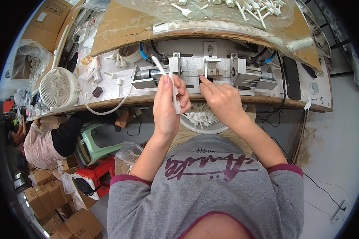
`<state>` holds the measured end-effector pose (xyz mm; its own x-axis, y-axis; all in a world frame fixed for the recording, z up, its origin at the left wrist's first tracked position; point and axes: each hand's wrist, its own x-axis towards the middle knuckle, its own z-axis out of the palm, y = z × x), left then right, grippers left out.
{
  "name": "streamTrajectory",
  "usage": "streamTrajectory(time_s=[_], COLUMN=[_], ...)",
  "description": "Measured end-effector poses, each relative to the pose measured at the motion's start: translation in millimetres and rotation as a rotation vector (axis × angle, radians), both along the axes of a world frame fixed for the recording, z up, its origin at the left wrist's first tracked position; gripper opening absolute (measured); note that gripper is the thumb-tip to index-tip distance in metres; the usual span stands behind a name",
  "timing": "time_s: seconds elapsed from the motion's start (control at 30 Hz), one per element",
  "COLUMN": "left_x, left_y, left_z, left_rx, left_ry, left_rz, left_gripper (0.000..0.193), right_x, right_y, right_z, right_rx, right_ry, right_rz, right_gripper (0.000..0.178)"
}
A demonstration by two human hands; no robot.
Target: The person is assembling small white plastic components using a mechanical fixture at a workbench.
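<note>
My left hand (169,95) is closed around at least two slim white plastic sticks (174,89), held upright over the bench edge. One has a small cup-shaped end pointing down; another rises up and to the left. My right hand (223,99) reaches to a metal clamping fixture (216,72) in the middle of the bench. Its index finger is stretched to the fixture's front and the other fingers are curled. A narrow white piece stands at that fingertip; whatever the fingers pinch is hidden. Metal cylinder units (153,75) flank the fixture on both sides.
Below the bench edge a bowl (217,128) holds many white sticks. Cardboard with plastic film (127,24) overhangs the bench, carrying more sticks. A white fan (59,88) stands left; a black phone (292,79) lies right. Another person (46,145) is at far left, near stools and boxes.
</note>
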<state>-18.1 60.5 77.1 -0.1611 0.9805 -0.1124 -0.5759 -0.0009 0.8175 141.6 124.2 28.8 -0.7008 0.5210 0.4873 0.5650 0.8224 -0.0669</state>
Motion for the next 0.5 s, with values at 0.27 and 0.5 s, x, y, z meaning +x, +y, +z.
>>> streamTrajectory(time_s=[0.27, 0.5], left_x=[3.5, 1.4], left_y=[1.0, -0.3], left_z=[-4.9, -8.5], left_rx=[0.034, 0.054], left_ry=[0.092, 0.055], left_rz=[0.069, 0.030], left_gripper=[0.028, 0.027], right_x=[5.5, 5.1], right_y=[-5.0, -3.5], right_z=[-8.3, -3.9], right_rx=[0.037, -0.016], right_ry=[0.058, 0.021], right_rz=[-0.066, -0.072], right_gripper=[0.023, 0.020])
